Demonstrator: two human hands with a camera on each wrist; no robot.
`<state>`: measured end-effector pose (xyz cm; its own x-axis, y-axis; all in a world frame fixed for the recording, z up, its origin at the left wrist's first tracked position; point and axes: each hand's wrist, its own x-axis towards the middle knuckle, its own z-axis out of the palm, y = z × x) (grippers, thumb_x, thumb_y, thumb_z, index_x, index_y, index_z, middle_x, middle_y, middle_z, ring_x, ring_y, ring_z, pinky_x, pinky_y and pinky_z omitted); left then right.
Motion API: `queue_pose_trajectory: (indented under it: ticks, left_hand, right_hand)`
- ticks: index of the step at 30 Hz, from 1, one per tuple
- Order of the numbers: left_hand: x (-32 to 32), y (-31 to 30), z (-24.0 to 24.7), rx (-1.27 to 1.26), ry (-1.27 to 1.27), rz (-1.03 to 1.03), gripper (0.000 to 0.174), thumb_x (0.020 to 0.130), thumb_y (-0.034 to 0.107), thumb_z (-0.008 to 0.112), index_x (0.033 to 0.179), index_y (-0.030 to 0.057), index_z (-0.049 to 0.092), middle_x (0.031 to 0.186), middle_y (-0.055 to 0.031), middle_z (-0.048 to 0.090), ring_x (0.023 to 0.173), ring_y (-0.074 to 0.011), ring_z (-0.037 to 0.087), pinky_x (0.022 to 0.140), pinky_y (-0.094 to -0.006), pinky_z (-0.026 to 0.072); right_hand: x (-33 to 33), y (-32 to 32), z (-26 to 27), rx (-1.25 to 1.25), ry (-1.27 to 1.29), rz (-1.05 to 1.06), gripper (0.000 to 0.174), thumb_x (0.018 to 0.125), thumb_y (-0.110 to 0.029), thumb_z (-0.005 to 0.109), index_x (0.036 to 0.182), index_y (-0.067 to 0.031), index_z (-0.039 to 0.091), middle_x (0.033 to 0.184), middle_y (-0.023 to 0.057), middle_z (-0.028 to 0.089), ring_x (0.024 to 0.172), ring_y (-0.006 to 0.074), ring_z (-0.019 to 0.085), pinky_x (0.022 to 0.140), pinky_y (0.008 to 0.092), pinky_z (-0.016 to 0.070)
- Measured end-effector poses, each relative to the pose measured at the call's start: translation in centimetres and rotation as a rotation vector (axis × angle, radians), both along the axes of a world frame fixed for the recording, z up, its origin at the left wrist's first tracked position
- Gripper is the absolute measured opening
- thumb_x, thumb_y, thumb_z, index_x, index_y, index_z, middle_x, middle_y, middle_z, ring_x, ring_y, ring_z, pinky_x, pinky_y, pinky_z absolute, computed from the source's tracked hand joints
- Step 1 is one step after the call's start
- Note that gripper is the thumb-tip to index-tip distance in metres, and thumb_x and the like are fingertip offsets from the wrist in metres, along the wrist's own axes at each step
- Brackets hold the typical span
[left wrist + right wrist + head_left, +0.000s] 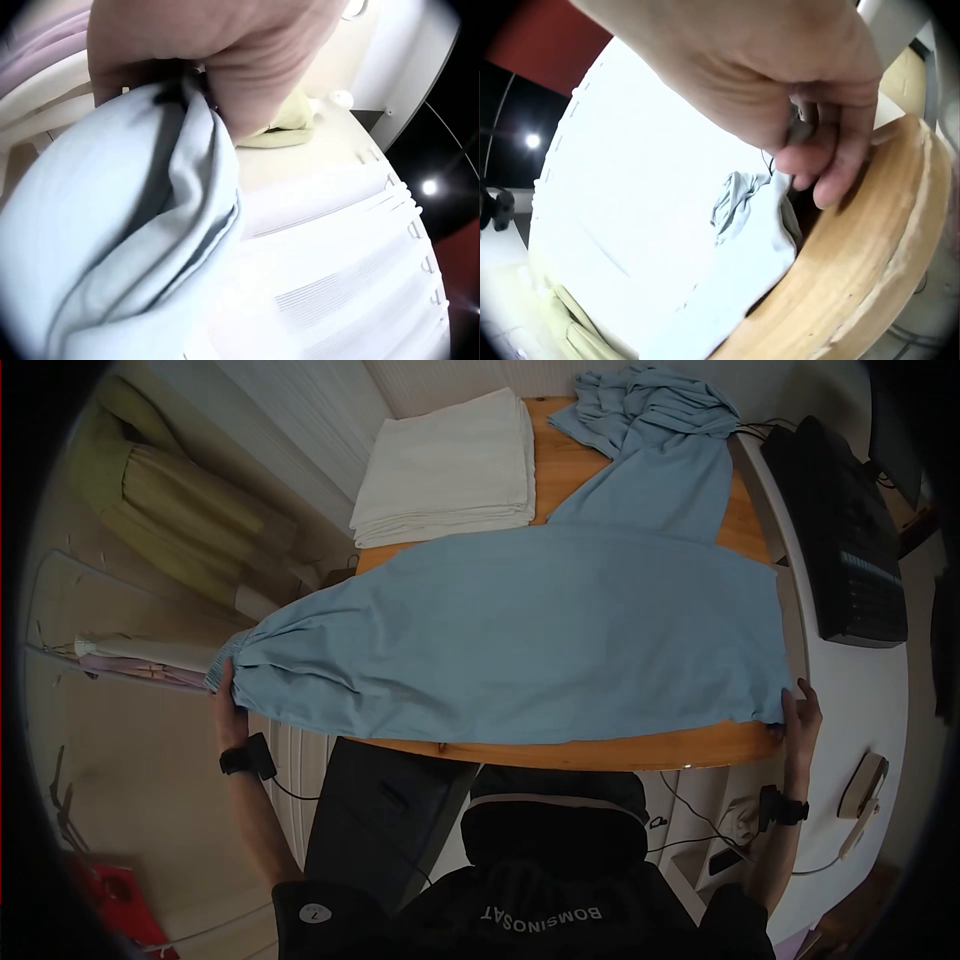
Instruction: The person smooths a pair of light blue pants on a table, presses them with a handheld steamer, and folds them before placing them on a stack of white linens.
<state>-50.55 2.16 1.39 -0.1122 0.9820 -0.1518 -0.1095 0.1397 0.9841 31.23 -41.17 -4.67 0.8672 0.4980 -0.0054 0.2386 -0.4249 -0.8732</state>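
A light blue garment lies stretched lengthwise across the wooden table in the head view, its gathered, ribbed end at the left and its wide end at the right. My left hand grips the gathered end, out past the table's left side. In the left wrist view, folds of the blue cloth hang from under that hand. At the near right corner, my right hand pinches the garment's edge. The right wrist view shows curled fingers at the cloth, close over the wooden tabletop.
Folded white cloth lies at the back left of the table, beside bunched blue fabric. A black device stands on the white desk at right. Left are a drying rack and hanging yellow-green clothing.
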Motion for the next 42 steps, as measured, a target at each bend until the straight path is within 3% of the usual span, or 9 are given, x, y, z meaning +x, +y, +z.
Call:
queue_pose_trajectory:
  ticks: [6, 10, 11, 15, 16, 19, 27, 37, 42]
  left_hand:
    - [6.2, -0.6, 6.5, 0.067, -0.076, 0.053, 0.063, 0.093, 0.028, 0.075, 0.140, -0.0041, 0.048, 0.138, -0.0134, 0.058, 0.124, -0.0256, 0.058, 0.104, -0.0392, 0.0484]
    - [16.2, -2.3, 10.9, 0.282, -0.094, 0.092, 0.059, 0.092, 0.024, 0.076, 0.138, -0.0045, 0.051, 0.132, -0.0131, 0.062, 0.117, -0.0239, 0.062, 0.100, -0.0378, 0.0505]
    - [19.8, -3.4, 11.7, 0.326, 0.009, 0.092, 0.054, 0.092, 0.022, 0.077, 0.134, -0.0048, 0.055, 0.129, -0.0129, 0.064, 0.112, -0.0229, 0.064, 0.098, -0.0366, 0.0511]
    - [33.5, -9.1, 8.0, 0.428, 0.668, -0.275, 0.038, 0.087, 0.007, 0.073, 0.124, 0.0015, 0.065, 0.120, -0.0084, 0.068, 0.103, -0.0212, 0.066, 0.091, -0.0330, 0.0513]
    - [36.3, -9.9, 5.1, 0.751, 0.770, -0.457, 0.049, 0.080, 0.001, 0.068, 0.129, 0.0051, 0.064, 0.120, -0.0109, 0.066, 0.104, -0.0267, 0.066, 0.090, -0.0353, 0.0520]
    - [43.0, -15.1, -2.4, 0.637, 1.183, -0.723, 0.066, 0.077, 0.004, 0.074, 0.140, 0.0112, 0.057, 0.133, -0.0132, 0.054, 0.114, -0.0344, 0.060, 0.093, -0.0441, 0.0510]
    - [45.1, -17.0, -2.9, 0.482, 1.234, -0.678, 0.074, 0.079, 0.010, 0.078, 0.147, 0.0132, 0.050, 0.137, -0.0139, 0.050, 0.120, -0.0348, 0.054, 0.097, -0.0472, 0.0468]
    - [46.0, -19.6, -4.3, 0.783, 1.323, -0.740, 0.075, 0.085, 0.026, 0.077, 0.151, 0.0139, 0.046, 0.143, -0.0152, 0.042, 0.121, -0.0333, 0.044, 0.097, -0.0463, 0.0360]
    - [46.5, -18.7, -2.4, 0.532, 1.097, -0.784, 0.064, 0.087, 0.031, 0.078, 0.144, 0.0133, 0.054, 0.122, -0.0102, 0.050, 0.109, -0.0270, 0.050, 0.096, -0.0435, 0.0365]
  right_hand:
    - [0.5, 0.4, -0.3, -0.139, 0.311, 0.226, 0.034, 0.096, -0.026, 0.072, 0.105, 0.0058, 0.066, 0.078, 0.0066, 0.066, 0.058, 0.0083, 0.058, 0.049, 0.0231, 0.0431]
    - [-2.9, 3.0, 0.5, 0.180, 0.284, -0.090, 0.037, 0.095, -0.027, 0.073, 0.111, 0.0056, 0.066, 0.098, 0.0109, 0.069, 0.088, 0.0153, 0.065, 0.080, 0.0280, 0.0504]
    - [-3.1, 3.3, 0.1, 0.313, 0.317, -0.255, 0.038, 0.095, -0.027, 0.073, 0.113, 0.0055, 0.066, 0.104, 0.0119, 0.070, 0.098, 0.0170, 0.064, 0.091, 0.0297, 0.0490]
    - [-3.1, 3.1, -1.7, 0.240, 0.149, -0.144, 0.039, 0.095, -0.027, 0.072, 0.118, 0.0045, 0.065, 0.111, 0.0124, 0.069, 0.102, 0.0176, 0.061, 0.097, 0.0302, 0.0453]
    - [-3.6, 3.4, -1.6, 0.236, 0.119, -0.158, 0.038, 0.095, -0.026, 0.072, 0.117, 0.0040, 0.065, 0.111, 0.0115, 0.069, 0.101, 0.0170, 0.061, 0.096, 0.0301, 0.0457]
    - [-3.5, 3.3, -2.2, 0.250, 0.103, -0.171, 0.034, 0.096, -0.024, 0.071, 0.115, 0.0030, 0.065, 0.110, 0.0102, 0.069, 0.099, 0.0161, 0.061, 0.095, 0.0302, 0.0462]
    - [-3.4, 3.2, -1.3, 0.307, 0.148, -0.142, 0.032, 0.096, -0.022, 0.071, 0.114, 0.0035, 0.065, 0.110, 0.0101, 0.068, 0.101, 0.0166, 0.061, 0.097, 0.0307, 0.0457]
    - [-2.5, 3.3, -1.9, 0.470, 0.296, -0.227, 0.048, 0.094, -0.025, 0.073, 0.128, 0.0066, 0.060, 0.123, 0.0146, 0.065, 0.110, 0.0201, 0.061, 0.103, 0.0327, 0.0436]
    - [-3.0, 3.3, -1.3, 0.410, 0.248, -0.212, 0.049, 0.094, -0.025, 0.072, 0.128, 0.0071, 0.059, 0.123, 0.0142, 0.065, 0.111, 0.0198, 0.061, 0.103, 0.0325, 0.0437]
